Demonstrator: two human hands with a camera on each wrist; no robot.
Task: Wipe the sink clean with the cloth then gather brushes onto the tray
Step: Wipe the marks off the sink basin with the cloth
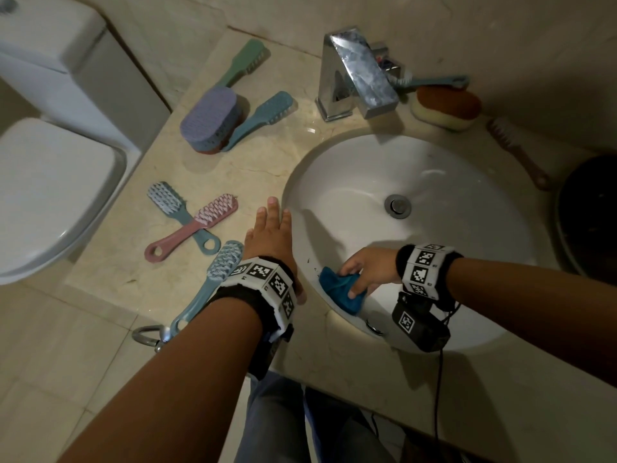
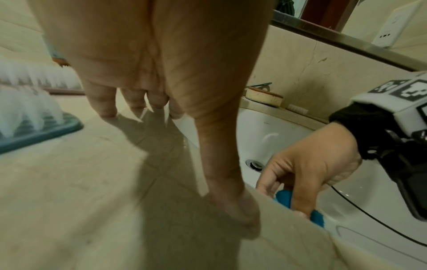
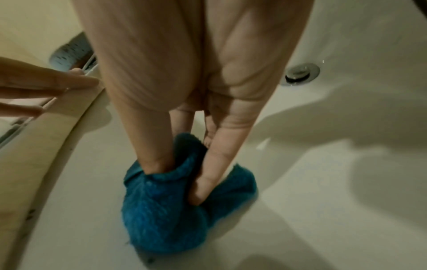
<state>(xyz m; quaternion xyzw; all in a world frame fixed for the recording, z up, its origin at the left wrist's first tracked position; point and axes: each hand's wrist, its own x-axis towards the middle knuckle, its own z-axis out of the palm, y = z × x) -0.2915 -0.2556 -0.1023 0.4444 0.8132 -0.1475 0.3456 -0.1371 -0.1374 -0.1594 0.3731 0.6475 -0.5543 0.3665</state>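
My right hand (image 1: 362, 270) grips a bunched blue cloth (image 1: 340, 290) and presses it on the near-left inner wall of the white round sink (image 1: 434, 168). In the right wrist view the thumb and fingers (image 3: 215, 164) dig into the cloth (image 3: 166, 215). My left hand (image 1: 272, 225) lies flat and open on the marble counter (image 1: 267, 155), at the sink's left rim. Several brushes lie on the counter: a crossed blue one (image 1: 173, 203) and pink one (image 1: 197, 225), a light blue one (image 1: 218, 272) by my left wrist, and a purple oval one (image 1: 210, 118).
A chrome tap (image 1: 357, 71) stands behind the sink, with a sponge (image 1: 445, 106) and a thin teal brush (image 1: 434, 82) beside it. A brown brush (image 1: 517, 155) lies right of the sink, next to a dark round object (image 1: 587, 212). A toilet (image 1: 50, 162) stands left of the counter.
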